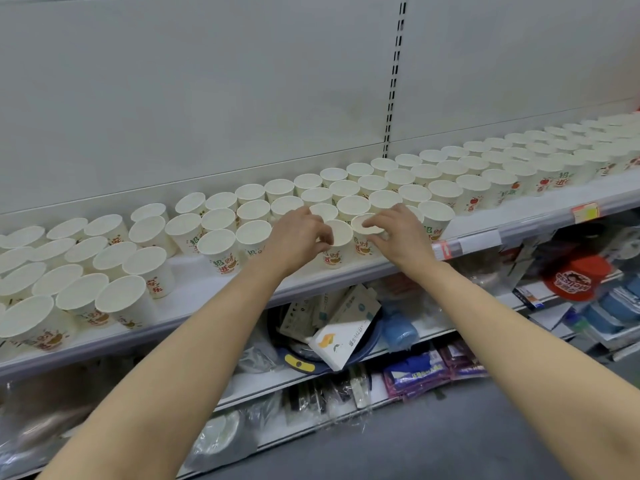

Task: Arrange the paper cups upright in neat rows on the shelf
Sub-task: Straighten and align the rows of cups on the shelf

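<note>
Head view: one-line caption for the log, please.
Left hand and right hand each grip a front-row paper cup on the shelf.

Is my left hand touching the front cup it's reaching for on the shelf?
Touching. The head view shows the left hand with its fingers curled onto the rim of the front cup, with no gap between them.

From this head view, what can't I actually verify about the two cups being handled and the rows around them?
- Left cup: its left wall sits behind the left hand.
- Right cup: rim partly under the right hand fingers.
- Cups behind both hands: alignment hidden.
- Far-right cups: too small and washed out.
- Far-left cups: cut by the frame edge.
</note>
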Motion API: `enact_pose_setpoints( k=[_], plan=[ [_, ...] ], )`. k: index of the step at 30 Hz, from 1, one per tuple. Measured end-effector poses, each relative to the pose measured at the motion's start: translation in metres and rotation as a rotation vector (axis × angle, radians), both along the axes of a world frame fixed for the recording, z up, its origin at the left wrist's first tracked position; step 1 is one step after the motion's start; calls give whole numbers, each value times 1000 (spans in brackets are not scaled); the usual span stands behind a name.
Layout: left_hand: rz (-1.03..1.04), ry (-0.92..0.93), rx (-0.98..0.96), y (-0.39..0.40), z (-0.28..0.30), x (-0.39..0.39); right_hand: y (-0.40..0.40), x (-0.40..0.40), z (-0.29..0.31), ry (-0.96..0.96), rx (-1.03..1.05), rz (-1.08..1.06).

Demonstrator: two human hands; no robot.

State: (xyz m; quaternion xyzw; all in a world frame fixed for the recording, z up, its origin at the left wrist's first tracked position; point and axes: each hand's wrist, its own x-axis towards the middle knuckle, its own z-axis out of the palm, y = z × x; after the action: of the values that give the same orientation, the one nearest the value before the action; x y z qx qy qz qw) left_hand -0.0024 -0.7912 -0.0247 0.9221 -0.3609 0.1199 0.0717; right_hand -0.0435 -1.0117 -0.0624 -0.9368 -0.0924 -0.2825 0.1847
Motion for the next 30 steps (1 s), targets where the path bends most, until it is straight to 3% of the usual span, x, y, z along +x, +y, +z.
enact_pose_setpoints(
  k=[5, 19, 30],
  plan=[
    [35, 24, -18, -5, 1, -2, -13, 3, -1, 50, -61, -66],
    [100, 15, -105, -16, -11, -15, -20, 4, 6, 118, -114, 58],
    [176, -177, -256, 50, -18, -39, 42, 0, 11, -294, -110, 175]
  ],
)
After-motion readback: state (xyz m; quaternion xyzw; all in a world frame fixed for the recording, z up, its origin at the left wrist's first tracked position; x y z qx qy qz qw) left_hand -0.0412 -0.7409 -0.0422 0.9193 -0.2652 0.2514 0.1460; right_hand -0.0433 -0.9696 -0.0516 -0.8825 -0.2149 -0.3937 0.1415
